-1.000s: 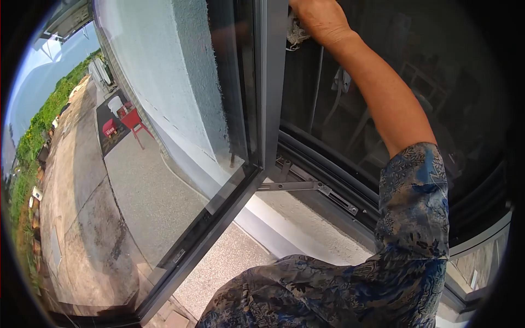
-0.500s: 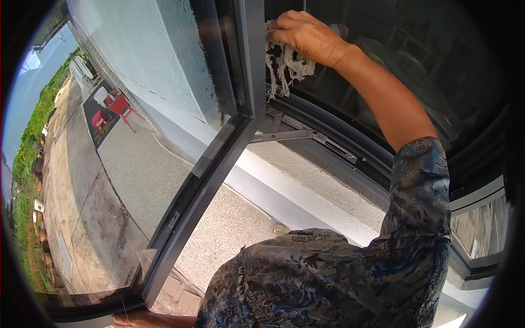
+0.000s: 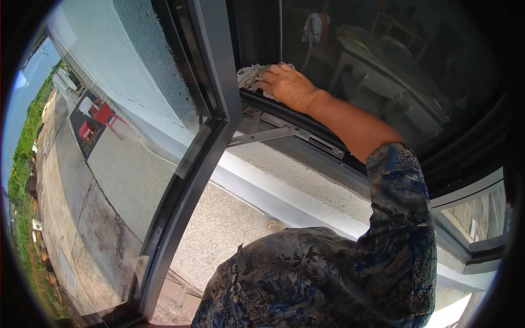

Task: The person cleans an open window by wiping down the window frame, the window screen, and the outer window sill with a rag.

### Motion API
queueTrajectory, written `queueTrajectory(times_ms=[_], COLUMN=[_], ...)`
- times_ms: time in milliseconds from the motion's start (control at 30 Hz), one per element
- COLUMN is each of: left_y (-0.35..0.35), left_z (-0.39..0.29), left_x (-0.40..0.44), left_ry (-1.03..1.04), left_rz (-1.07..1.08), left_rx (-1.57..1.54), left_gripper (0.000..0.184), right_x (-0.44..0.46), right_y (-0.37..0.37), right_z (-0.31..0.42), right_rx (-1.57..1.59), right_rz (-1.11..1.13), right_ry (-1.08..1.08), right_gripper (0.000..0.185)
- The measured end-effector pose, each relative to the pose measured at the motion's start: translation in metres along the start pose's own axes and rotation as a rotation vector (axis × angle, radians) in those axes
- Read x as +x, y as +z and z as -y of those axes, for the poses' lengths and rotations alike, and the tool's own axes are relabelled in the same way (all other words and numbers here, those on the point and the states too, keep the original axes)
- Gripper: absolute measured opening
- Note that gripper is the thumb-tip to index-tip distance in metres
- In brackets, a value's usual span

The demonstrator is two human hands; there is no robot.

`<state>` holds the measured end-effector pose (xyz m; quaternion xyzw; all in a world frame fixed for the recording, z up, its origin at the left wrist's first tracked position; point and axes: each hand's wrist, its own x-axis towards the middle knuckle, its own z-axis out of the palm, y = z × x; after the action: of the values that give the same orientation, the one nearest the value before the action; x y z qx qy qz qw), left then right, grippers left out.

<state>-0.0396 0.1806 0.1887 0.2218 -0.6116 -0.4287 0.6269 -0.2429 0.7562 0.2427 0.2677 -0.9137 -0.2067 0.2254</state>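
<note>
My right hand [image 3: 290, 87] is closed on a pale, ragged cloth [image 3: 250, 77]. It presses the cloth against the lower left corner of the dark glass pane [image 3: 350, 71], just above the black bottom frame. Of my left hand [image 3: 158, 326], only a thin sliver of skin shows at the bottom edge, by the lower corner of the open window sash [image 3: 188, 202]; its fingers are hidden. A metal hinge arm [image 3: 268, 135] links the sash to the fixed frame below my right hand.
Beneath the hinge runs a pale ledge [image 3: 306, 169]. Through the sash glass show a red chair [image 3: 104, 113], a red stool [image 3: 85, 130] and a concrete path [image 3: 65, 202] beside greenery. Another window [image 3: 476, 218] stands at the right. The dark glass shows furniture shapes.
My right hand has come down the dark pane with the cloth to its bottom corner. My left hand, seen at the sash's lower corner half a second ago, has almost left the view.
</note>
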Motion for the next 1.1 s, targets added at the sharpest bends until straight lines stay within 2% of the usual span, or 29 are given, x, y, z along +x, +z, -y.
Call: queueTrajectory(times_ms=[67, 133, 200, 267, 467, 500, 567, 600, 667, 700, 767, 833, 900, 933, 1000, 1033, 1067, 1100], left_y=[-0.003, -0.007, -0.013, -0.024, -0.031, -0.029, -0.031, -0.032, -0.032, -0.031, -0.031, -0.03, -0.027, -0.026, -0.027, -0.021, -0.019, -0.011], left_z=[0.002, 0.002, 0.001, 0.001, -0.011, -0.022, -0.014, -0.012, -0.009, -0.008, -0.008, -0.012, -0.023, -0.036, -0.069, -0.092, -0.108, -0.131], left_x=[-0.003, 0.003, 0.008, 0.005, 0.006, 0.006, 0.013, 0.015, 0.018, 0.018, 0.019, 0.018, 0.012, 0.001, -0.037, -0.066, -0.1, -0.139], left_ry=[0.009, 0.027, 0.033, 0.017, 0.009, 0.01, 0.013, 0.023, 0.057, 0.073, 0.113, 0.14, 0.457, 0.462, 0.59, 0.794, 0.72, 0.494], left_rz=[0.009, 0.029, 0.029, 0.018, 0.042, 0.053, 0.068, 0.076, 0.114, 0.13, 0.152, 0.159, 0.039, 0.04, -0.02, 0.125, 0.454, 0.854], left_rx=[0.022, 0.036, 0.044, 0.058, 0.038, 0.029, 0.012, 0.008, 0.003, 0.001, -0.002, -0.006, 0.188, 0.18, -0.277, -0.431, -0.578, -0.683], left_gripper=[0.069, 0.068, 0.067, 0.066, 0.063, 0.063, 0.062, 0.061, 0.059, 0.059, 0.057, 0.056, 0.054, 0.054, 0.048, 0.042, 0.04, 0.045], right_x=[-0.011, -0.034, -0.06, -0.094, -0.181, -0.188, -0.193, -0.197, -0.215, -0.225, -0.244, -0.252, -0.255, -0.257, -0.26, -0.254, -0.245, -0.236], right_y=[-0.022, -0.036, -0.064, -0.081, -0.143, -0.157, -0.194, -0.209, -0.233, -0.236, -0.237, -0.24, -0.239, -0.237, -0.232, -0.225, -0.216, -0.21], right_z=[0.005, 0.013, 0.025, 0.039, 0.065, 0.069, 0.071, 0.075, 0.095, 0.104, 0.12, 0.128, 0.128, 0.129, 0.133, 0.137, 0.141, 0.144], right_rx=[0.111, 0.087, 0.078, -0.018, -0.294, -0.302, -0.063, -0.068, 0.681, 0.683, 0.852, 0.87, 0.885, 0.986, 1.17, 1.193, 1.214, 1.27], right_rz=[0.088, 0.081, 0.299, 0.309, 0.781, 0.789, 1.119, 1.124, 0.86, 0.865, 0.738, 0.727, 0.716, 0.573, 0.278, 0.178, 0.074, 0.026], right_ry=[0.207, 0.245, 0.411, 0.506, 0.824, 0.838, 0.996, 1.007, 1.101, 1.117, 1.04, 1.096, 1.144, 1.119, 1.066, 1.063, 1.052, 1.043], right_gripper=[0.035, 0.034, 0.033, 0.031, 0.013, 0.013, 0.02, 0.02, 0.027, 0.027, 0.036, 0.037, 0.039, 0.039, 0.039, 0.039, 0.038, 0.039])
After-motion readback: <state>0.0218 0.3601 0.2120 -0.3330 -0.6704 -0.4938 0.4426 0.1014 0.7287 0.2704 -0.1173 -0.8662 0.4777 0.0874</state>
